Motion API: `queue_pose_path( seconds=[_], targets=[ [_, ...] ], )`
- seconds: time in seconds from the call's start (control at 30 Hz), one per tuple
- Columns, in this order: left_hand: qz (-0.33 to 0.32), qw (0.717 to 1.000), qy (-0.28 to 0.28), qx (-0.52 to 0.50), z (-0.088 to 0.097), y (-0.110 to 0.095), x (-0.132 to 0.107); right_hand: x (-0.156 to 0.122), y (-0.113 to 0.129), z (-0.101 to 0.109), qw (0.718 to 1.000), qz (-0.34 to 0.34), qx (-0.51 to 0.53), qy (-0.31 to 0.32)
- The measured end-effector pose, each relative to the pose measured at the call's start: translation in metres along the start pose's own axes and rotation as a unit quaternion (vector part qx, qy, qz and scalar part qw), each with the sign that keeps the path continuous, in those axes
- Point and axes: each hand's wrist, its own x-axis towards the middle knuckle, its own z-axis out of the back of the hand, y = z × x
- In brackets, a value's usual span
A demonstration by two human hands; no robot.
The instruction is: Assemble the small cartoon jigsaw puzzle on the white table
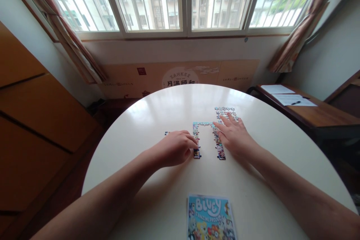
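A partly joined jigsaw puzzle border [206, 124] lies on the white round table, with a top strip and two sides running toward me. My left hand [177, 147] is at its left side, fingers bent and fingertips touching the lower left pieces; whether a piece is pinched there is hidden. My right hand [233, 135] rests with spread fingers over the right side, touching the border and the loose puzzle pieces [225, 109] laid in rows beyond it. A few more loose pieces [167, 133] show behind my left hand, which partly covers them.
A Bluey picture sheet [210, 217] lies near me on the white table [135, 202]. To the right, a wooden desk [323, 114] holds papers [292, 99] and a pen [296, 102]. A printed cardboard panel [123, 78] stands below the windows; wooden cabinets [33, 127] are at left.
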Motion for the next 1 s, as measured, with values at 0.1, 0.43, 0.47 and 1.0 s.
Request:
queue_pose_path(
  seconds=[0.1, 0.43, 0.47, 1.0],
  targets=[
    [-0.004, 1.000, -0.008, 0.002, -0.002, 0.002, -0.001, 0.000, 0.001, 0.004, 0.999, -0.010, -0.011, 0.044],
    [-0.013, 1.000, -0.021, -0.006, -0.003, 0.002, -0.001, 0.000, 0.008, 0.016, 0.992, -0.020, -0.020, 0.125],
    [-0.014, 1.000, -0.020, -0.008, -0.003, 0.002, -0.001, 0.000, 0.009, 0.016, 0.992, -0.019, -0.020, 0.126],
    [0.132, 0.983, -0.122, 0.037, 0.019, 0.022, -0.006, -0.003, 0.008, 0.018, 0.994, -0.029, -0.014, 0.100]
  ],
)
